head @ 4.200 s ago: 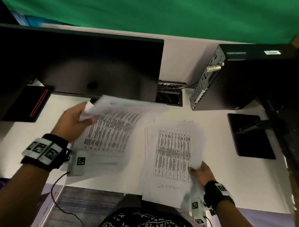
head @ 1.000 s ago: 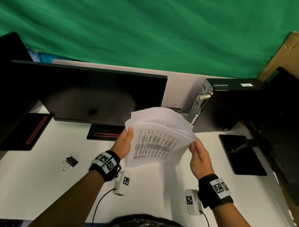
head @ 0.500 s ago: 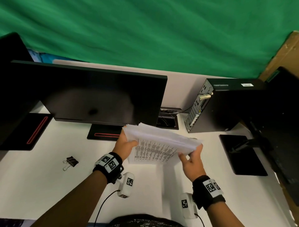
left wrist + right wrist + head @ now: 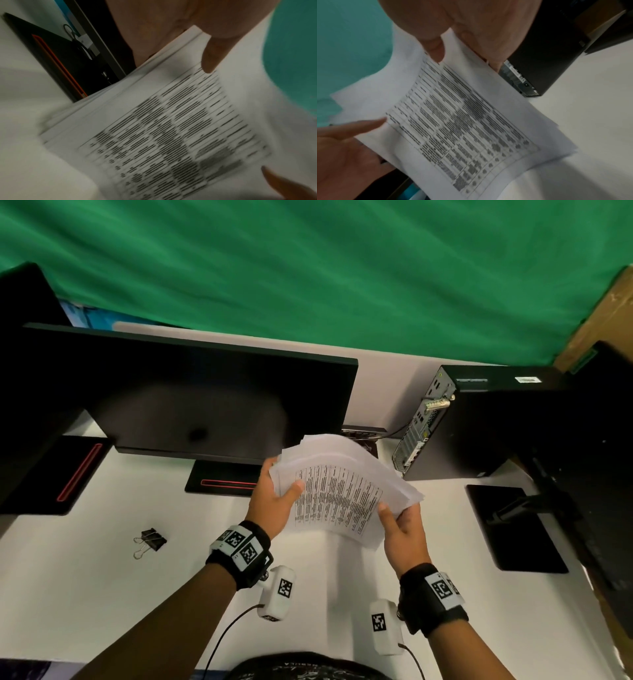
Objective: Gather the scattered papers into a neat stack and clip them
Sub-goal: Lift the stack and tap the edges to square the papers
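Note:
A sheaf of white printed papers (image 4: pixel 337 491) is held above the white desk (image 4: pixel 102 594), tilted with the printed table facing me. My left hand (image 4: pixel 274 498) grips its left edge, thumb on the front sheet. My right hand (image 4: pixel 399 525) grips the right edge, thumb on top. The sheets' edges are fanned and uneven. In the left wrist view the papers (image 4: pixel 163 128) run under my thumb (image 4: pixel 211 58). The right wrist view shows the papers (image 4: pixel 462 121) pinched by the right thumb (image 4: pixel 436 50). A black binder clip (image 4: pixel 150 541) lies on the desk to the left.
A black monitor (image 4: pixel 205 398) stands behind the papers on a base (image 4: pixel 222 481) with a red stripe. A black computer tower (image 4: pixel 479 422) sits at the right rear, a second monitor base (image 4: pixel 513 529) right of it. A green cloth (image 4: pixel 308 268) hangs behind.
The scattered papers were gathered off the desk into both hands. In the last half second the sheaf rose from a lower, flatter pose and tilted its face toward me.

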Action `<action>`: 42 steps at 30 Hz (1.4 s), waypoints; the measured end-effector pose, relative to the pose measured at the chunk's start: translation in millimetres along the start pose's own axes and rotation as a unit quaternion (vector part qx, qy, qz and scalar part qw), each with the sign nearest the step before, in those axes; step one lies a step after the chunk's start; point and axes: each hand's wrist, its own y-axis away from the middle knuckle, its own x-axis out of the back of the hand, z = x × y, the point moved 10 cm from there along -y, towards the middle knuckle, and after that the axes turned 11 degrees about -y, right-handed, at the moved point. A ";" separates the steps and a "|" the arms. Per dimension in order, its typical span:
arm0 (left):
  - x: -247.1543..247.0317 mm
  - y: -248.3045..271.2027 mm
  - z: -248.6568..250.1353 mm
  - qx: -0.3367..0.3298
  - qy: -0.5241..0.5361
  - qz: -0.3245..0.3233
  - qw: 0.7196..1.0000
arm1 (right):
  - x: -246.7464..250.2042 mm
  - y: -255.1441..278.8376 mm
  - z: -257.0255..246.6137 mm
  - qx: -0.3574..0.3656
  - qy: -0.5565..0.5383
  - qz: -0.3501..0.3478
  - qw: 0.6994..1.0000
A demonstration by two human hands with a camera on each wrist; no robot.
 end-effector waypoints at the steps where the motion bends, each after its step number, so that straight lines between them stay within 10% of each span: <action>1: 1.3 0.1 3.9 -0.007 0.011 -0.006 1.000 | 1.0 0.4 -0.7 0.002 0.002 0.001 1.000; 7: 8.3 -5.1 56.1 -0.103 0.046 0.009 0.994 | -3.3 -2.3 -37.4 0.081 -0.061 0.012 0.995; 42: 16.1 -15.9 69.1 -0.102 -0.017 0.101 0.989 | -4.1 -15.5 -70.5 0.147 0.018 0.093 0.985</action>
